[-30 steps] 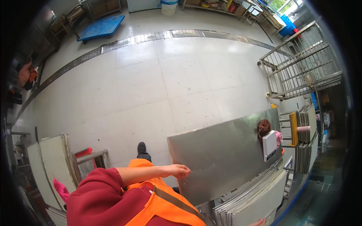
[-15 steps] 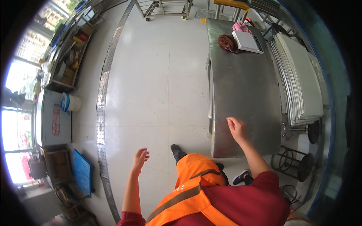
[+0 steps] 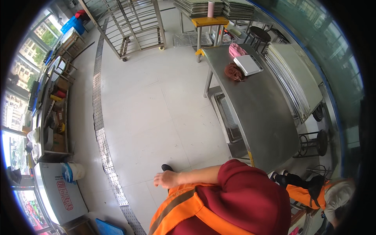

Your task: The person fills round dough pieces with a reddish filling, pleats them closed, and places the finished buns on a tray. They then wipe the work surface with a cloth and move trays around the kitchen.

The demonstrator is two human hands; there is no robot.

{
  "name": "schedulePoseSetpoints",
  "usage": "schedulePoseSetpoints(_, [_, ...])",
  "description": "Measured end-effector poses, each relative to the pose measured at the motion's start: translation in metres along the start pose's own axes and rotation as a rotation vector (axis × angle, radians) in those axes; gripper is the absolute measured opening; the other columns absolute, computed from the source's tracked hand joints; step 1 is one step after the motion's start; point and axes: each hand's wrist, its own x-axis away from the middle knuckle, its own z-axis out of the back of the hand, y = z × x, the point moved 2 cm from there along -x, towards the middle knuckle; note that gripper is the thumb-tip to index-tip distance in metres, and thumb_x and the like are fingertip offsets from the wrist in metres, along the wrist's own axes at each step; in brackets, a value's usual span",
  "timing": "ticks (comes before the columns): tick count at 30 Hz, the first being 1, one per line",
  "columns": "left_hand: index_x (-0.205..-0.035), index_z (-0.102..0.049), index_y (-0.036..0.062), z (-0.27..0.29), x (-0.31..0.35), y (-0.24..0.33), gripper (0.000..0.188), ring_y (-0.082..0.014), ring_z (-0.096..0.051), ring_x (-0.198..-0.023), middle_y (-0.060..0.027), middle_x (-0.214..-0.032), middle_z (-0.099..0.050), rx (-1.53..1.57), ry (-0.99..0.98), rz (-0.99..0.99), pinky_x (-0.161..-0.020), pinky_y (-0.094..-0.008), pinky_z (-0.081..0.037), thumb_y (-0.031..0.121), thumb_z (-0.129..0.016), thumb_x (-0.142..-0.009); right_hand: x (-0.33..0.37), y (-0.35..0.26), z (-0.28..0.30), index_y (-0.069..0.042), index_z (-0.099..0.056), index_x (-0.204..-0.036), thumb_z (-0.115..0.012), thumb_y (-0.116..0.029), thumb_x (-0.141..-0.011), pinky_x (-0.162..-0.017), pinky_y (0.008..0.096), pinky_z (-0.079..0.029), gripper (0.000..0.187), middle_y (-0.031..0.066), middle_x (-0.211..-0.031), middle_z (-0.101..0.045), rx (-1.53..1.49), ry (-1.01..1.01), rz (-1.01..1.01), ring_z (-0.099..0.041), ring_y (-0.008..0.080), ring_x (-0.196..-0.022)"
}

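Note:
My right hand (image 3: 166, 179) reaches across my front, over the orange apron (image 3: 178, 199), its bare forearm running out of a dark red sleeve. The fingers are loosely curled in, and nothing shows in them. It touches no table or tool. Just beyond it the tip of my dark shoe (image 3: 167, 167) shows on the floor. My left hand is out of sight. To the right stands a steel table (image 3: 258, 113), apart from my hand. On its far end lie a white flat scale (image 3: 248, 65), a brown cloth (image 3: 234, 72) and a pink cloth (image 3: 237, 50).
A wheeled metal rack (image 3: 129, 29) stands ahead. Stacked trays (image 3: 291, 86) lean right of the table, near stools (image 3: 322, 143). At lower right a person (image 3: 329, 197) in an orange apron bends over. Left are a white chest (image 3: 60, 192), a bucket (image 3: 77, 172) and shelving (image 3: 56, 121).
My view has turned; the table now slants and more of the rack shows. My right hand has swung left across my body. My left hand has left the view. Another person now shows at lower right.

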Motion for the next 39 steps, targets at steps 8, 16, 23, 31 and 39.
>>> schedulePoseSetpoints(8, [-0.124,-0.05,0.0125,-0.115,-0.082,0.335,0.039,-0.0244,-0.059,-0.082,-0.0115,-0.105,-0.06,-0.3,-0.169,-0.174,-0.059,-0.0332,-0.044,0.029,-0.05,-0.088,0.029,0.158,0.174,-0.01,-0.056,-0.107,-0.05,-0.049,-0.088,-0.073,0.043,-0.048,0.044,0.0123,-0.083,-0.067,0.285,0.097,-1.282,-0.064,0.0302,-0.081])
schedulePoseSetpoints(16, [-0.124,-0.051,0.0111,-0.484,0.094,0.759,0.042,-0.0242,-0.058,-0.095,-0.0101,-0.114,-0.059,-0.178,-0.407,-0.868,-0.078,-0.0354,-0.048,0.034,-0.054,-0.089,0.095,0.269,0.28,-0.006,-0.062,-0.09,-0.049,-0.04,-0.088,-0.068,0.0386,-0.049,0.036,0.0081,-0.074,-0.066,0.138,1.428,-1.611,-0.065,0.0261,-0.071])
schedulePoseSetpoints(23, [-0.128,-0.045,0.0061,-0.731,0.119,0.722,0.048,-0.0276,-0.061,-0.093,-0.0166,-0.113,-0.057,-1.11,-1.071,-0.666,-0.078,-0.0373,-0.051,0.036,-0.052,-0.092,0.04,0.309,0.466,-0.006,-0.063,-0.093,-0.053,-0.033,-0.09,-0.059,0.0322,-0.046,0.029,0.0069,-0.069,-0.063,0.192,1.766,-1.177,-0.062,0.0209,-0.064])
schedulePoseSetpoints(31, [-0.136,-0.035,0.0064,-1.008,0.235,0.845,0.063,-0.0302,-0.049,-0.112,-0.0164,-0.128,-0.048,-1.072,-1.196,-0.492,-0.096,-0.0467,-0.04,0.051,-0.045,-0.092,0.094,0.317,0.653,-0.005,-0.061,-0.09,-0.057,-0.022,-0.089,-0.059,0.0403,-0.046,0.017,0.0179,-0.074,-0.059,1.022,1.865,-1.209,-0.058,0.0363,-0.067])
schedulePoseSetpoints(39, [-0.128,-0.045,0.0061,-1.329,0.684,0.645,0.052,-0.0188,-0.054,-0.103,-0.0076,-0.117,-0.058,-1.689,-1.844,-0.546,-0.092,-0.0369,-0.04,0.046,-0.031,-0.098,0.11,0.306,0.642,-0.002,-0.063,-0.101,-0.049,-0.024,-0.095,-0.059,0.0221,-0.042,0.026,0.0007,-0.071,-0.057,0.75,2.73,-1.315,-0.052,0.0069,-0.064])
